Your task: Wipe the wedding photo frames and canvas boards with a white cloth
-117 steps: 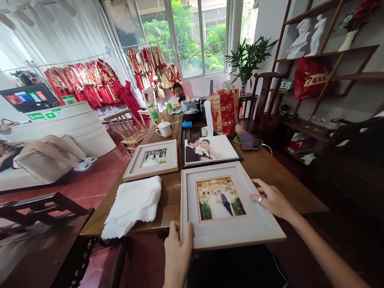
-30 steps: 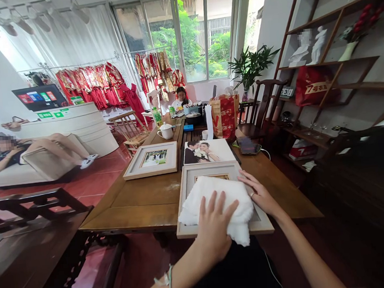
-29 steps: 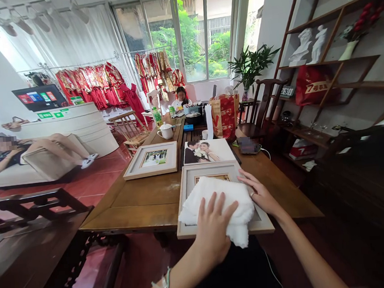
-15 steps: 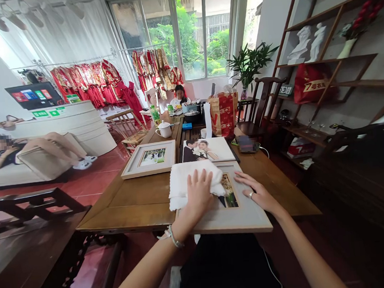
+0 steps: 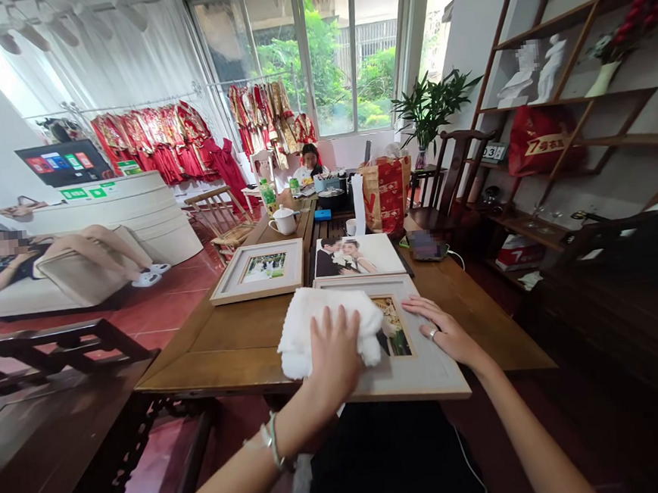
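My left hand [image 5: 336, 352] lies spread on top of a folded white towel [image 5: 303, 317], pressing it onto a framed photo [image 5: 430, 379] at the table's near edge. The towel covers the left part of the frame and some of the small picture in its middle. My right hand [image 5: 441, 329], with a ring on one finger, rests with its fingers stretched out on the frame's right side. It holds nothing. Just behind are a second framed photo [image 5: 256, 271] on the left and a frameless wedding photo panel [image 5: 358, 255].
Farther back on the wooden table [image 5: 217, 354] stand a white teapot [image 5: 283, 220], a blue box [image 5: 322, 215], a white cup [image 5: 352, 227] and a red paper bag [image 5: 385, 196]. A phone [image 5: 427, 244] with a cable lies at right. One person lies on a sofa; another sits behind the table.
My left hand has slid the towel slightly left and toward me over the frame. My right hand stays on the frame's right side.
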{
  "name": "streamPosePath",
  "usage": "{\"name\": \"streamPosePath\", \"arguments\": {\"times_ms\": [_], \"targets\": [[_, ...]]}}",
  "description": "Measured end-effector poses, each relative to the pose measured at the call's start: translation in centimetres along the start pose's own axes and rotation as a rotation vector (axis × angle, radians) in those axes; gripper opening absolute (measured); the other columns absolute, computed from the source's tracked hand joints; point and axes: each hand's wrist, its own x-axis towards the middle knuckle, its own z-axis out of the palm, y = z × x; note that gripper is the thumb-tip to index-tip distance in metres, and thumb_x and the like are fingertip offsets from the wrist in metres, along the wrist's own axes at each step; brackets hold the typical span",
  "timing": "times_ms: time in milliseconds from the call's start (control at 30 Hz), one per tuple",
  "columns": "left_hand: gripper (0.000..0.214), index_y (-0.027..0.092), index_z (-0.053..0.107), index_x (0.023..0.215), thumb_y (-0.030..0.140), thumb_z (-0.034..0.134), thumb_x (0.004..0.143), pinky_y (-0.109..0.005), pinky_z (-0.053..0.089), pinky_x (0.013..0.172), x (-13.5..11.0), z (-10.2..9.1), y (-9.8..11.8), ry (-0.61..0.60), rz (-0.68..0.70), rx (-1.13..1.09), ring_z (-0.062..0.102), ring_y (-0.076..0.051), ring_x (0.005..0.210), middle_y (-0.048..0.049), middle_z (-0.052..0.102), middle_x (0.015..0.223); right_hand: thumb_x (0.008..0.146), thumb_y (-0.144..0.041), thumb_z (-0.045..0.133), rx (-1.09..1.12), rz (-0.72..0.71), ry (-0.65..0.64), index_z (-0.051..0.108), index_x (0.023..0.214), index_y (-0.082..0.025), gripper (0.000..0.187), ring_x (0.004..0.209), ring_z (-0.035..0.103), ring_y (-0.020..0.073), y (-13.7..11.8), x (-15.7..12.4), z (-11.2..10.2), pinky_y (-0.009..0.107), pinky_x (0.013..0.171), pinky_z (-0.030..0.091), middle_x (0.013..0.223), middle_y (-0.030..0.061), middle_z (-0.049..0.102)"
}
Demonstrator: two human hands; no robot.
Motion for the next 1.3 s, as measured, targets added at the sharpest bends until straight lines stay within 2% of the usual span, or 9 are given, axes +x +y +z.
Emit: {"name": "streamPosePath", "arguments": {"times_ms": [167, 267, 400, 600, 767, 900, 1033, 1167, 1300], "targets": [[0.073, 0.018, 0.022, 0.141, 0.014, 0.053, 0.074, -0.05, 0.02, 0.105, 5.6, 0.5, 0.4, -0.008, 0.192, -0.073, 0.013, -0.031, 0.134, -0.0119, 0.019, 0.148, 0.074, -0.017, 0.049, 0.014, 0.007, -0.014, 0.06, 0.115, -0.027, 0.044, 0.129, 0.036, 0.0249, 0.5, -0.1, -0.3, 0.049, 0.109, 0.024, 0.129, 0.0046, 0.054], [0.069, 0.019, 0.025, 0.14, 0.015, 0.051, 0.075, -0.052, 0.024, 0.102, 6.2, 0.4, 2.0, -0.042, 0.229, -0.085, 0.019, -0.032, 0.132, -0.0113, 0.026, 0.145, 0.072, -0.017, 0.049, 0.031, 0.013, 0.007, 0.062, 0.112, -0.026, 0.042, 0.128, 0.038, 0.0256, 0.7, 0.0, -0.3, 0.049, 0.108, 0.025, 0.128, 0.0056, 0.055], [0.056, 0.015, 0.039, 0.132, 0.013, 0.047, 0.077, -0.054, 0.039, 0.09, 1.5, -0.1, 3.9, -0.087, 0.237, -0.078, 0.042, -0.035, 0.118, -0.0172, 0.047, 0.129, 0.07, -0.015, 0.049, 0.045, 0.024, 0.006, 0.063, 0.11, -0.025, 0.043, 0.127, 0.039, 0.0252, 0.5, 0.2, -0.2, 0.048, 0.108, 0.026, 0.126, 0.0057, 0.057], [0.062, 0.013, 0.034, 0.137, 0.011, 0.047, 0.076, -0.06, 0.039, 0.086, -4.9, 0.0, 3.0, -0.145, 0.19, 0.097, 0.04, -0.043, 0.118, -0.0243, 0.04, 0.133, 0.068, -0.012, 0.047, 0.034, 0.02, 0.008, 0.063, 0.111, -0.027, 0.048, 0.128, 0.038, 0.0233, -0.1, 0.2, 0.2, 0.048, 0.109, 0.024, 0.125, 0.0034, 0.057], [0.06, 0.006, 0.038, 0.132, 0.006, 0.049, 0.072, -0.054, 0.036, 0.093, 1.0, -0.7, -0.5, -0.03, 0.027, 0.032, 0.033, -0.038, 0.125, -0.024, 0.039, 0.135, 0.068, -0.01, 0.047, 0.036, 0.011, -0.018, 0.062, 0.113, -0.027, 0.05, 0.129, 0.037, 0.024, -0.2, 0.1, 0.0, 0.049, 0.109, 0.024, 0.128, 0.003, 0.055], [0.072, 0.006, 0.021, 0.139, 0.014, 0.05, 0.074, -0.045, 0.022, 0.105, 6.0, -0.2, -2.4, 0.054, 0.045, -0.018, 0.017, -0.031, 0.134, -0.0196, 0.021, 0.145, 0.07, -0.011, 0.047, 0.047, 0.013, -0.025, 0.061, 0.114, -0.027, 0.049, 0.13, 0.036, 0.0239, -0.1, 0.0, -0.3, 0.049, 0.11, 0.022, 0.128, 0.0028, 0.055], [0.068, 0.009, 0.023, 0.14, 0.017, 0.046, 0.076, -0.046, 0.016, 0.107, 7.6, 1.0, -2.6, 0.026, 0.078, -0.055, 0.014, -0.031, 0.134, -0.0161, 0.019, 0.147, 0.071, -0.012, 0.048, 0.054, 0.024, -0.031, 0.062, 0.113, -0.027, 0.047, 0.13, 0.035, 0.0238, 0.2, 0.1, -0.4, 0.048, 0.11, 0.022, 0.128, 0.0032, 0.055], [0.066, 0.011, 0.031, 0.137, 0.014, 0.046, 0.073, -0.05, 0.018, 0.105, 5.3, 1.0, -1.9, -0.043, 0.145, -0.064, 0.019, -0.033, 0.132, -0.0154, 0.027, 0.144, 0.07, -0.012, 0.047, 0.05, 0.037, -0.011, 0.063, 0.112, -0.027, 0.047, 0.129, 0.037, 0.0244, 0.2, 0.1, -0.3, 0.049, 0.109, 0.024, 0.126, 0.0033, 0.057], [0.07, 0.012, 0.033, 0.136, 0.015, 0.046, 0.068, -0.048, 0.022, 0.105, -0.7, -0.3, -1.5, -0.129, 0.263, -0.097, 0.023, -0.032, 0.132, -0.0136, 0.033, 0.142, 0.067, -0.009, 0.046, 0.038, 0.028, 0.004, 0.063, 0.111, -0.026, 0.05, 0.128, 0.038, 0.024, -0.1, 0.2, 0.0, 0.05, 0.109, 0.024, 0.125, 0.0029, 0.057]]}}
